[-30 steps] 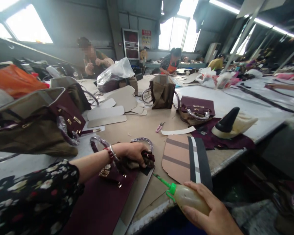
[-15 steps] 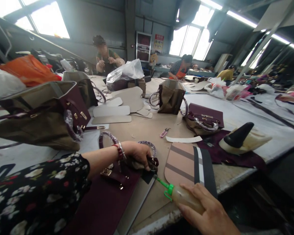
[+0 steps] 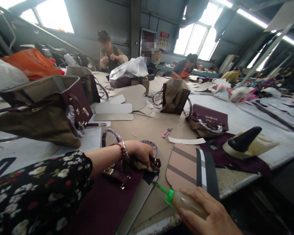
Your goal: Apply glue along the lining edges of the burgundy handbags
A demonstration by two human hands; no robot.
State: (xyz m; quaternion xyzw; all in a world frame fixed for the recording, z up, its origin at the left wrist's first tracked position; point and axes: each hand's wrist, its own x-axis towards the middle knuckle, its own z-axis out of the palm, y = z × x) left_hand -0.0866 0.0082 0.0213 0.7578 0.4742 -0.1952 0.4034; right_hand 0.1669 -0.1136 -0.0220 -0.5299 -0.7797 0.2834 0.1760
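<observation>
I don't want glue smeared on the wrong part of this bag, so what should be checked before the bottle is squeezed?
1. Right hand wrapped around the glue bottle: ok.
2. Green nozzle pointing at the dark corner of the bag piece: ok.
3. Nozzle tip touching that corner: cannot tell.
4. Left hand pressing the maroon bag piece down on the table: ok.
5. Left fingers clear of the nozzle tip: not ok, they sit very close.
6. Striped panel apart from the nozzle: ok.

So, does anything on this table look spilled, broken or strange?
Nothing stands out. The right hand holds the glue bottle, its tip at the bag part under the left hand; no glue spill shows.
</observation>
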